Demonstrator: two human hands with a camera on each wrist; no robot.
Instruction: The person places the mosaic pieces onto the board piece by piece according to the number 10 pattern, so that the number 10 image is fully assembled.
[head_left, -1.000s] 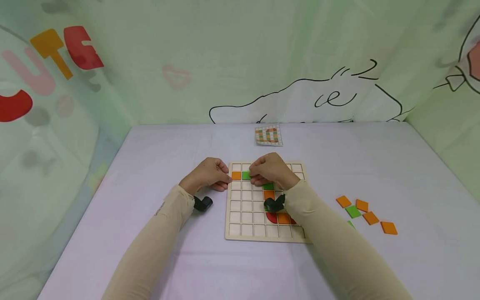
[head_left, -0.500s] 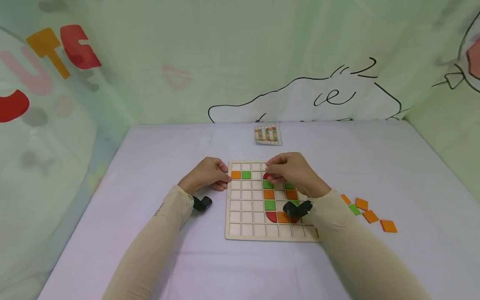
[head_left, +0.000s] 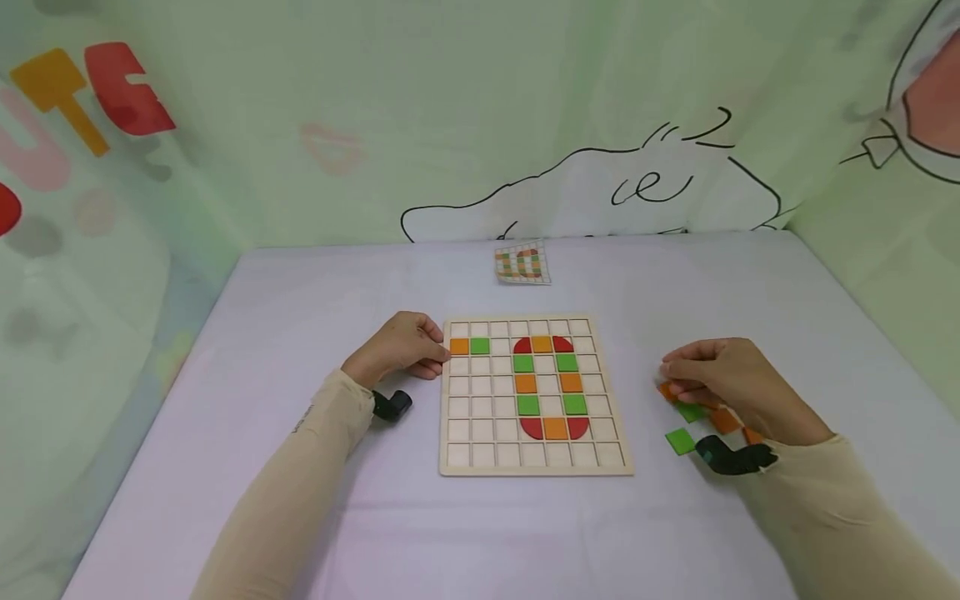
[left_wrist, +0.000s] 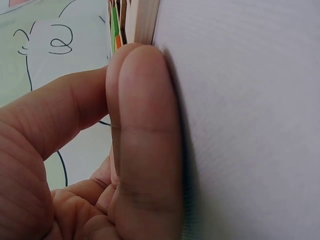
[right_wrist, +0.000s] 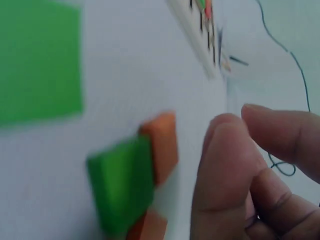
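Observation:
The square wooden grid board [head_left: 483,408] lies flat on the table. An orange tile [head_left: 459,347] and a green tile [head_left: 479,346] fill two cells at its upper left. Further right, red rounded pieces [head_left: 531,428] with orange and green tiles form a ring. My left hand [head_left: 401,346] holds the board's left edge, thumb tip against its side [left_wrist: 142,22]. To the right of the board, my right hand [head_left: 731,383] hovers over loose tiles, thumb and index fingertips close together, no tile visible between them. Beneath it are a green tile [right_wrist: 122,185] and an orange tile [right_wrist: 162,145].
A small patterned card [head_left: 522,263] lies behind the board, near the table's back edge. A separate green tile [head_left: 681,442] sits nearer the front, left of my right wrist. Printed fabric [head_left: 337,108] rises behind the white table [head_left: 420,533].
My right hand has left the board's upper part and moved right to the loose tiles, uncovering the ring of pieces. My left hand keeps its place at the board's edge. The view has shifted slightly.

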